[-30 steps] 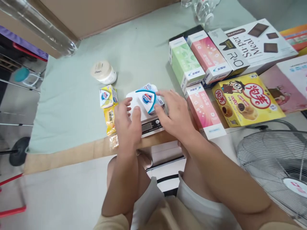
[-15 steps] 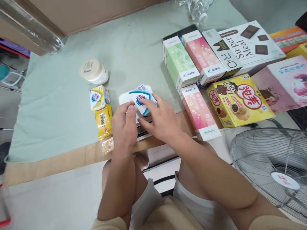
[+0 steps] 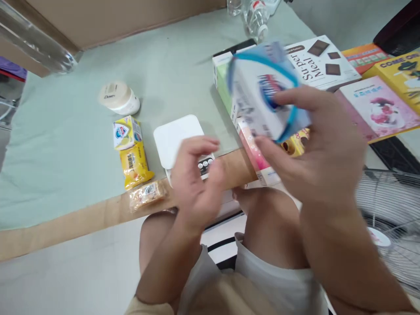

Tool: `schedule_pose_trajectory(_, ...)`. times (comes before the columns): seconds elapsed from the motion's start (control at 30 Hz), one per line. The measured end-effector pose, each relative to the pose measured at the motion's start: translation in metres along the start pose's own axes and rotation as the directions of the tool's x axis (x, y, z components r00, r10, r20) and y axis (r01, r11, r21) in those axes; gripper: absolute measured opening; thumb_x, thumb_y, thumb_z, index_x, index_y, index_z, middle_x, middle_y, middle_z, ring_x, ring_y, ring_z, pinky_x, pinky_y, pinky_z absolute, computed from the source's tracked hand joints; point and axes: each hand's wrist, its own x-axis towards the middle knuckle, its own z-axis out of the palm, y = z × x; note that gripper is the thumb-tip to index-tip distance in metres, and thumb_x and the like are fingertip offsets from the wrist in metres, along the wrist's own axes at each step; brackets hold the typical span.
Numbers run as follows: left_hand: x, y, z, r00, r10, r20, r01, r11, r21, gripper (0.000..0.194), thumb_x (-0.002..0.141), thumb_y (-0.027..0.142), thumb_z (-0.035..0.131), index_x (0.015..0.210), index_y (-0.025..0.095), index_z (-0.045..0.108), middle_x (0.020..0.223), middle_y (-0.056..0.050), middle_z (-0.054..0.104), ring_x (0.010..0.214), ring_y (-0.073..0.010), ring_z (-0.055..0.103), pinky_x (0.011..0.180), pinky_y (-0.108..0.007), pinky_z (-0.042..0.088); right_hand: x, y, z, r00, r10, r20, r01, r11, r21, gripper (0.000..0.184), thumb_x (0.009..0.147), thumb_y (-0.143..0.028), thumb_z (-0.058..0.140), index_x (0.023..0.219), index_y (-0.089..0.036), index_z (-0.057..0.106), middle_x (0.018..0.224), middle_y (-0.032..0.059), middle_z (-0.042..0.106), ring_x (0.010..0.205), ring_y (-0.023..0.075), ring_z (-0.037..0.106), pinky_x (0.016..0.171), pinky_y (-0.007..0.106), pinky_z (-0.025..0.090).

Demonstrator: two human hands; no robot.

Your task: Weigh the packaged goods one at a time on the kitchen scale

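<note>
Raised over the right side of the table, a white and blue soap box (image 3: 251, 98) is pinched between the thumb and fingers of my right hand (image 3: 328, 153). The box is tilted and blurred by motion. My left hand (image 3: 198, 186) hangs in front of the white digital scale (image 3: 177, 133), with fingers curved, thumb apart and nothing between them. It hides part of the scale's front panel. Left of the scale lie a yellow and white soap box (image 3: 123, 133), a yellow packet (image 3: 134, 164) and a clear-wrapped snack (image 3: 147, 195).
A Dove jar (image 3: 120, 98) stands behind the small packets. On the right are a green box (image 3: 223, 81), a pink box (image 3: 251, 146), a white Super Meal box (image 3: 323, 61) and a pink carton (image 3: 380, 105). Plastic bottles (image 3: 256, 19) lie behind. A fan (image 3: 390, 210) stands at lower right.
My right hand has taken hold of the soap box and lifted it off the scale, up and to the right. My left hand has moved slightly right. The view has shifted rightward.
</note>
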Motion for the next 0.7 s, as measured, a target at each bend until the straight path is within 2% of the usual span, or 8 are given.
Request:
schedule_pose_trajectory(0.07,-0.010,0.000,0.022,0.974,0.093,0.206,-0.098,0.995,0.017,0.012,0.098,0.019,0.055,0.106,0.023,0.064,0.112,-0.006,0.075,0.110,-0.0204,0.071,0.100,-0.037,0.058,-0.010,0.024,-0.019,0.999,-0.025,-0.023,0.022,0.993,-0.112,0.035,0.094,-0.035,0.072,0.129,-0.029,0.070,0.127,0.0107,0.076,0.131,0.0307,0.068,0.113,0.050,0.054)
schedule_pose_trajectory(0.1,-0.014,-0.002,0.032,0.938,0.138,0.319,-0.154,0.988,0.025,0.017,0.098,0.017,0.055,0.111,0.021,0.065,0.117,-0.008,0.076,0.114,-0.0211,0.071,0.103,-0.038,0.058,-0.015,0.036,-0.024,0.999,-0.038,-0.024,0.033,0.985,-0.169,0.036,0.093,-0.037,0.074,0.128,-0.030,0.070,0.126,0.0118,0.077,0.126,0.0319,0.071,0.108,0.051,0.058)
schedule_pose_trajectory(0.17,-0.022,-0.008,0.048,0.837,0.196,0.511,-0.254,0.966,0.045,0.025,0.099,0.019,0.054,0.121,0.018,0.066,0.129,-0.012,0.075,0.126,-0.0250,0.068,0.111,-0.043,0.055,-0.025,0.060,-0.026,1.000,-0.025,0.007,0.026,0.972,-0.235,0.037,0.091,-0.041,0.075,0.126,-0.030,0.071,0.120,0.0118,0.079,0.120,0.0347,0.074,0.101,0.054,0.060)
schedule_pose_trajectory(0.23,-0.028,-0.014,0.057,0.745,0.177,0.643,-0.294,0.953,0.078,0.031,0.100,0.026,0.056,0.127,0.016,0.067,0.138,-0.014,0.072,0.136,-0.0301,0.063,0.117,-0.049,0.052,-0.031,0.078,-0.022,0.999,0.010,0.049,0.002,0.967,-0.257,0.038,0.091,-0.044,0.074,0.125,-0.028,0.071,0.117,0.0118,0.079,0.119,0.0362,0.073,0.102,0.058,0.059)
schedule_pose_trajectory(0.3,-0.032,-0.019,0.060,0.696,0.112,0.709,-0.291,0.947,0.136,0.035,0.098,0.030,0.061,0.129,0.016,0.068,0.141,-0.014,0.071,0.141,-0.0331,0.060,0.120,-0.052,0.051,-0.034,0.089,-0.015,0.996,0.047,0.074,-0.026,0.963,-0.267,0.040,0.092,-0.048,0.072,0.126,-0.025,0.071,0.121,0.0135,0.077,0.124,0.0369,0.071,0.106,0.059,0.056)
schedule_pose_trajectory(0.37,-0.034,-0.021,0.060,0.684,0.072,0.725,-0.293,0.938,0.183,0.037,0.097,0.028,0.064,0.131,0.014,0.068,0.142,-0.013,0.071,0.140,-0.0325,0.060,0.121,-0.050,0.051,-0.035,0.094,-0.010,0.993,0.072,0.093,-0.044,0.962,-0.270,0.043,0.093,-0.050,0.069,0.127,-0.024,0.070,0.125,0.0155,0.075,0.126,0.0374,0.069,0.106,0.058,0.055)
schedule_pose_trajectory(0.53,-0.038,-0.022,0.060,0.697,0.061,0.714,-0.308,0.925,0.221,0.037,0.099,0.014,0.055,0.134,0.013,0.066,0.145,-0.014,0.070,0.143,-0.0281,0.060,0.122,-0.047,0.051,-0.035,0.102,-0.006,0.980,0.103,0.169,-0.056,0.962,-0.267,0.044,0.092,-0.050,0.071,0.129,-0.027,0.070,0.127,0.0154,0.073,0.127,0.0388,0.067,0.104,0.059,0.056)
schedule_pose_trajectory(0.7,-0.040,-0.023,0.059,0.714,0.060,0.698,-0.281,0.937,0.207,0.037,0.097,0.012,0.056,0.132,0.015,0.067,0.142,-0.013,0.071,0.141,-0.0274,0.062,0.120,-0.048,0.054,-0.029,0.102,-0.003,0.976,0.084,0.200,-0.027,0.963,-0.270,0.041,0.092,-0.050,0.071,0.127,-0.029,0.071,0.124,0.0132,0.075,0.117,0.0369,0.072,0.098,0.055,0.057)
